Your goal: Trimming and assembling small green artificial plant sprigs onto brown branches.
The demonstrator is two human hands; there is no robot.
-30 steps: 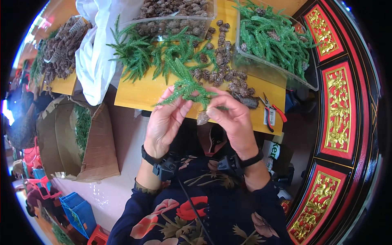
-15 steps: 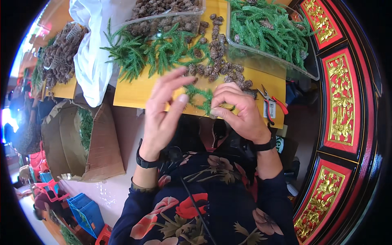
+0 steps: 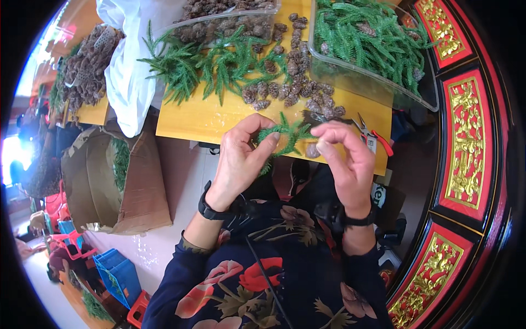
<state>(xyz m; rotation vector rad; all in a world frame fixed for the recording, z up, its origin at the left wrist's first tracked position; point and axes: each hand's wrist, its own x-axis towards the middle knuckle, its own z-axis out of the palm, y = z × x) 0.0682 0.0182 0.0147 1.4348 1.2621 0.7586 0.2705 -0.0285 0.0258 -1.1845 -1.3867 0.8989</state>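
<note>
Over the near edge of the table, my left hand (image 3: 238, 156) is closed, thumb and forefinger pinching a curved green artificial pine sprig (image 3: 289, 137). My right hand (image 3: 348, 162) is level with it on the right, fingertips pressed together beside the sprig's end. Whatever is in that pinch is too small to make out. A small round brownish thing (image 3: 313, 151) shows just left of my right thumb. Beyond my hands lie loose pine cones (image 3: 296, 88) and a row of more green sprigs (image 3: 219, 68).
Red-handled pliers (image 3: 372, 134) lie at the table's right. Behind stand a clear bin of greenery (image 3: 350, 71) and a clear bin of cones (image 3: 219, 24). A white plastic bag (image 3: 129, 82) hangs at left above a cardboard box (image 3: 139, 186). Carved red-and-gold panels (image 3: 466, 142) line the right.
My left hand, spread and apart before, has come right and closed on the sprig. My right hand has let go of the sprig's body and shifted right, fingertips pinched.
</note>
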